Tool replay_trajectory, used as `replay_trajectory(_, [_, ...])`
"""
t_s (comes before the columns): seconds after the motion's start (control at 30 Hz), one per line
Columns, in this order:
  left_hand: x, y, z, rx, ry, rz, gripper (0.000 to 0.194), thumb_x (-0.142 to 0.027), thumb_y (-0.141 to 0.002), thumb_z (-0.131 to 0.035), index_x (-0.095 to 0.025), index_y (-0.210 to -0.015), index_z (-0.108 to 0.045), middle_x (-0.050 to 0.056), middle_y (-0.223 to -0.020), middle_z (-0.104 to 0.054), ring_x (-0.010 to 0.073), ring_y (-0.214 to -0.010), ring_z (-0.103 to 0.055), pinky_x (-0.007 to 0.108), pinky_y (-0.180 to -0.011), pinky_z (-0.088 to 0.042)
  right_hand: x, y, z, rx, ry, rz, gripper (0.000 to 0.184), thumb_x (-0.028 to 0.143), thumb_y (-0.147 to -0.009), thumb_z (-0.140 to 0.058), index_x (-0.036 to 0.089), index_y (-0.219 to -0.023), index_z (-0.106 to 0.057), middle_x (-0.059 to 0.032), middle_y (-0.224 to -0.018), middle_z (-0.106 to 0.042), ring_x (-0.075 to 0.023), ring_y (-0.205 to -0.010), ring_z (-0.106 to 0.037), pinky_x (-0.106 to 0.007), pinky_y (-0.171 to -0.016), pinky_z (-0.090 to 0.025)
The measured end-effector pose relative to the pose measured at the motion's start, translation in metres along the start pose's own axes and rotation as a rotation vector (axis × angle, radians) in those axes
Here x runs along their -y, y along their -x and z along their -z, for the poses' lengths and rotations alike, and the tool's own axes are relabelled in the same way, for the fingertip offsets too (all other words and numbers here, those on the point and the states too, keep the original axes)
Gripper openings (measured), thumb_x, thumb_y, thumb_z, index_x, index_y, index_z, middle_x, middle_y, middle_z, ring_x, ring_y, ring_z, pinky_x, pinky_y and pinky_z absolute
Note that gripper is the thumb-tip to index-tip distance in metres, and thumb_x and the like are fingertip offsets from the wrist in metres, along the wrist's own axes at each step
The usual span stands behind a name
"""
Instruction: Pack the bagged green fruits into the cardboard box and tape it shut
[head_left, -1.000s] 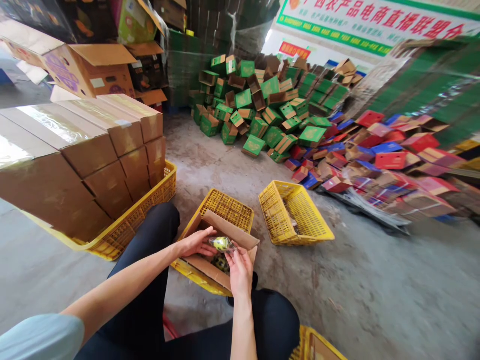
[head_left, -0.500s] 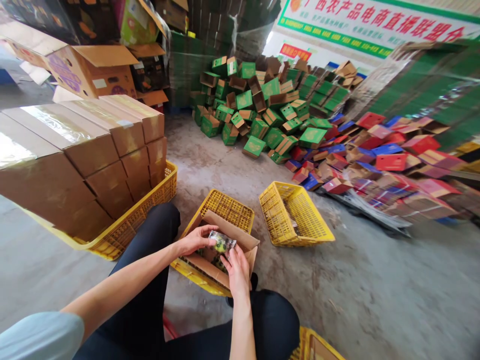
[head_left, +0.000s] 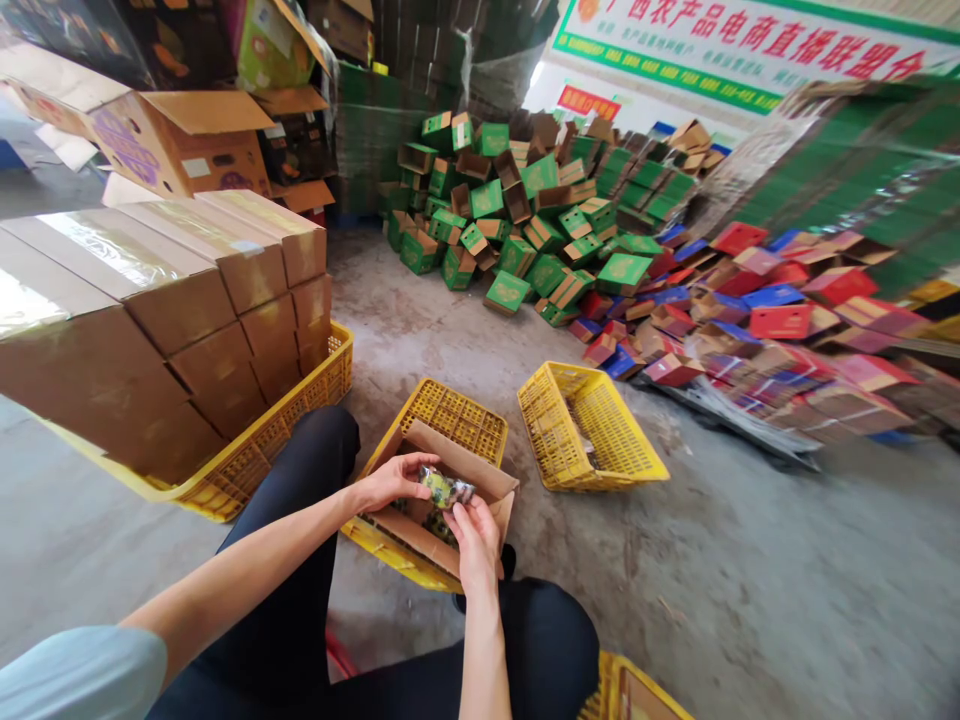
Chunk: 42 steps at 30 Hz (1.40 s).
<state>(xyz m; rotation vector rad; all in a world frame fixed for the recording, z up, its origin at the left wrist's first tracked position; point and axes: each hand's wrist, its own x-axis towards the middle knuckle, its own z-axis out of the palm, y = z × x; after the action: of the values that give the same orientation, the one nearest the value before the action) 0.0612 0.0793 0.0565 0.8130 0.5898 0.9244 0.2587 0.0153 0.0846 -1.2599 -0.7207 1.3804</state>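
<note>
Between my two hands is a small clear plastic packet (head_left: 445, 488) with yellow-green and dark pieces inside; I cannot make out what they are. My left hand (head_left: 394, 481) pinches its left end, and my right hand (head_left: 474, 532) grips the right end from below. Both hands are over an open cardboard box (head_left: 491, 483). Dark and greenish items lie inside the box, partly hidden by my hands. A yellow plastic crate (head_left: 454, 415) lies under the box, between my knees.
To the left, a yellow crate (head_left: 259, 455) holds stacked, taped cartons (head_left: 202, 330). Another yellow crate (head_left: 600, 430) sits at the right, and part of one (head_left: 630, 690) shows by my right knee. Green boxes (head_left: 517, 255) and red and blue boxes (head_left: 780, 320) are heaped beyond.
The packet has tilted and turned slightly between my fingers, with its yellow-green part now nearer my left fingers. My right fingers have shifted a little on it.
</note>
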Motion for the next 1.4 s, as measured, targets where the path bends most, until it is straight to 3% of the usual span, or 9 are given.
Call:
replay_trajectory(0.13, [-0.002, 0.001, 0.001, -0.026, -0.082, -0.029, 0.078, -0.022, -0.060, -0.099, -0.019, -0.132, -0.068, 0.007, -0.112, -0.071, 0.0198, -0.099, -0.066, 0.034, -0.092, -0.050, -0.005, -0.003, 0.004, -0.078, 0.137, 0.026, 0.071, 0.050, -0.071, -0.085, 0.025, -0.135, -0.066, -0.0125, -0.135, -0.071, -0.0311, -0.122, -0.068, -0.044, -0.096, -0.059])
replay_trajectory(0.3, [-0.005, 0.002, 0.000, -0.038, -0.267, -0.058, 0.074, -0.027, -0.065, -0.096, -0.018, -0.133, -0.068, 0.007, -0.111, -0.071, 0.0211, -0.102, -0.064, 0.034, -0.094, -0.048, 0.001, -0.002, 0.007, -0.212, 0.454, 0.247, 0.084, 0.055, -0.075, -0.080, 0.020, -0.148, -0.058, -0.0167, -0.143, -0.064, -0.0268, -0.105, -0.070, -0.038, -0.088, -0.059])
replay_trajectory(0.5, [-0.004, 0.004, -0.001, 0.058, -0.360, -0.061, 0.071, -0.029, -0.068, -0.094, -0.019, -0.133, -0.068, 0.006, -0.110, -0.071, 0.0226, -0.104, -0.064, 0.034, -0.095, -0.048, 0.011, 0.008, -0.006, 0.007, 0.521, 0.254, 0.052, 0.048, -0.078, -0.079, 0.026, -0.124, -0.076, -0.0072, -0.107, -0.080, -0.0233, -0.080, -0.071, -0.034, -0.077, -0.059])
replay_trajectory(0.6, [-0.003, 0.004, 0.000, 0.076, -0.371, -0.039, 0.072, -0.030, -0.067, -0.094, -0.019, -0.133, -0.068, 0.006, -0.109, -0.071, 0.0225, -0.102, -0.065, 0.034, -0.093, -0.049, 0.011, 0.009, -0.009, 0.007, 0.562, 0.283, 0.028, 0.045, -0.079, -0.076, 0.026, -0.099, -0.082, -0.0055, -0.094, -0.080, -0.0246, -0.078, -0.070, -0.035, -0.078, -0.058])
replay_trajectory(0.73, [-0.001, 0.003, 0.001, 0.075, -0.340, -0.024, 0.074, -0.031, -0.066, -0.095, -0.020, -0.134, -0.068, 0.009, -0.117, -0.070, 0.0258, -0.109, -0.066, 0.039, -0.101, -0.048, 0.010, 0.007, -0.005, -0.016, 0.611, 0.301, 0.020, 0.043, -0.082, -0.072, 0.025, -0.089, -0.079, -0.0051, -0.087, -0.079, -0.0249, -0.080, -0.071, -0.034, -0.079, -0.056])
replay_trajectory(0.87, [0.001, 0.003, 0.001, 0.077, -0.311, -0.018, 0.079, -0.027, -0.067, -0.094, -0.022, -0.140, -0.064, 0.012, -0.135, -0.067, 0.0307, -0.126, -0.062, 0.045, -0.113, -0.041, 0.007, 0.002, -0.001, -0.046, 0.573, 0.311, 0.021, 0.043, -0.082, -0.071, 0.025, -0.091, -0.077, -0.0062, -0.093, -0.079, -0.0258, -0.088, -0.072, -0.037, -0.086, -0.056])
replay_trajectory(1.03, [0.010, 0.001, 0.009, 0.069, -0.477, -0.063, 0.099, -0.014, -0.064, -0.087, -0.025, -0.155, -0.050, 0.012, -0.152, -0.056, 0.0343, -0.139, -0.052, 0.048, -0.118, -0.037, 0.001, -0.004, 0.006, -0.129, 0.422, 0.371, 0.021, 0.044, -0.079, -0.076, 0.024, -0.086, -0.075, -0.0102, -0.134, -0.071, -0.0288, -0.118, -0.067, -0.040, -0.099, -0.055])
replay_trajectory(1.2, [0.017, -0.002, 0.027, -0.172, -0.859, -0.024, 0.076, -0.006, -0.068, -0.069, -0.019, -0.142, -0.063, 0.012, -0.147, -0.060, 0.0337, -0.141, -0.049, 0.045, -0.125, -0.029, -0.002, -0.006, 0.010, -0.153, 0.304, 0.305, 0.029, 0.049, -0.078, -0.076, 0.022, -0.089, -0.075, -0.0133, -0.144, -0.064, -0.0307, -0.118, -0.067, -0.042, -0.095, -0.059])
replay_trajectory(1.4, [0.029, -0.004, 0.035, -0.166, -0.941, 0.066, 0.052, -0.011, -0.073, -0.065, -0.018, -0.124, -0.072, 0.013, -0.135, -0.066, 0.0340, -0.131, -0.057, 0.041, -0.119, -0.036, 0.001, -0.001, 0.007, -0.130, 0.151, 0.241, 0.032, 0.047, -0.076, -0.083, 0.021, -0.091, -0.074, -0.0129, -0.138, -0.068, -0.0310, -0.121, -0.067, -0.042, -0.096, -0.059])
